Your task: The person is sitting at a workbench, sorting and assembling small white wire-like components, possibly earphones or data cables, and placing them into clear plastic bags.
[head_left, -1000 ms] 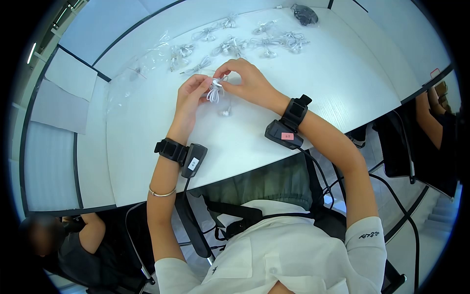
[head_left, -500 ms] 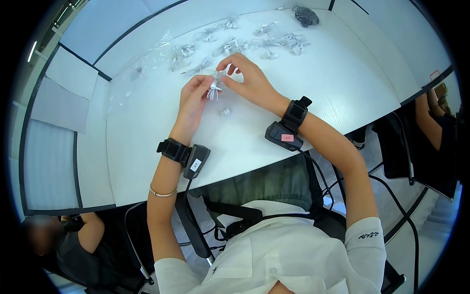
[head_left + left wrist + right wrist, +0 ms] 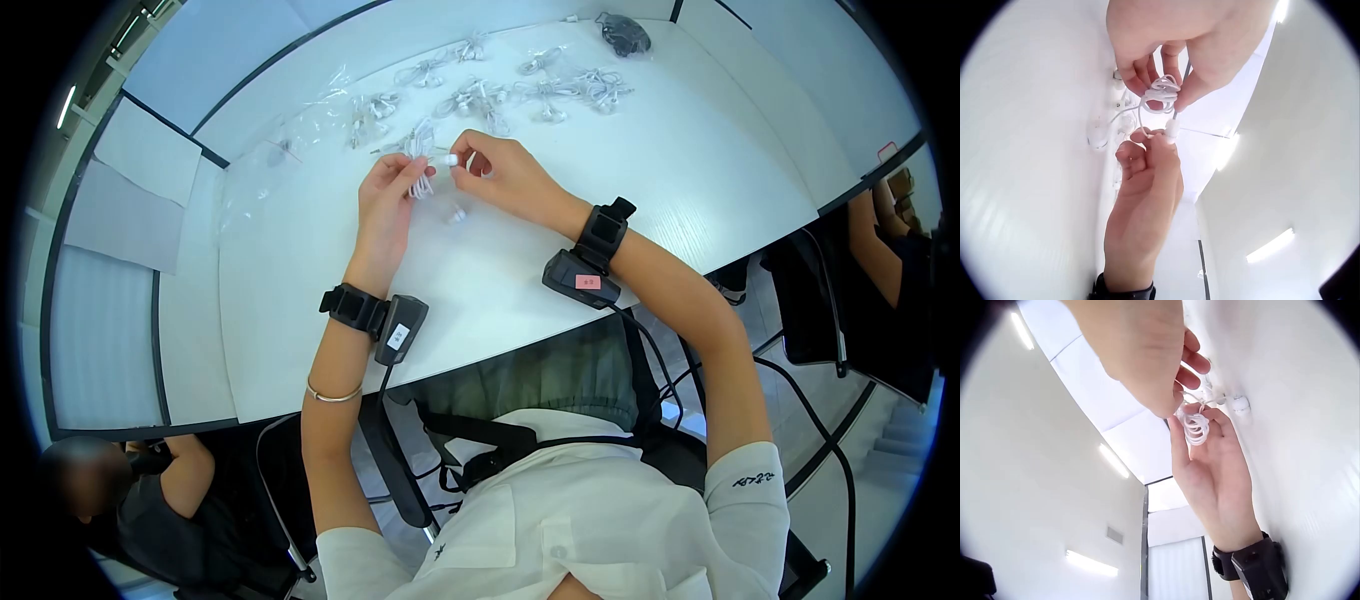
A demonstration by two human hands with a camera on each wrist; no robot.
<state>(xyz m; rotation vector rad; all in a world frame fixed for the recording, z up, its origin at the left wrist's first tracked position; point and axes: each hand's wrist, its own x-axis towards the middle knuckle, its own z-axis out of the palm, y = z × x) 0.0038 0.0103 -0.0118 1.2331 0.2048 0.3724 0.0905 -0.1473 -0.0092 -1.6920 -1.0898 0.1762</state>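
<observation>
Between the thumb and fingers of my left hand [image 3: 385,210] is a coiled white earphone cable [image 3: 422,180], its loops poking out above and below the fingertips. My right hand [image 3: 515,178], just to the right, pinches one white earbud [image 3: 449,160] of the same pair. The left wrist view shows that earbud [image 3: 1172,129] at the right fingertips, with a thin wire running to the coil [image 3: 1161,95]. A second earbud [image 3: 1097,134] dangles on its wire, low near the tabletop. In the right wrist view the coil [image 3: 1196,428] lies against the left fingers.
Several bundled white earphones [image 3: 470,95] in clear bags lie across the back of the white table [image 3: 650,180]. A dark bagged item [image 3: 624,32] sits at the back right corner. Clear plastic wrapping [image 3: 265,150] is on the left, and low partitions enclose the table.
The coil has turned so that loops now stick up above the left fingers. My right hand has moved slightly down and draws an earbud out to the right.
</observation>
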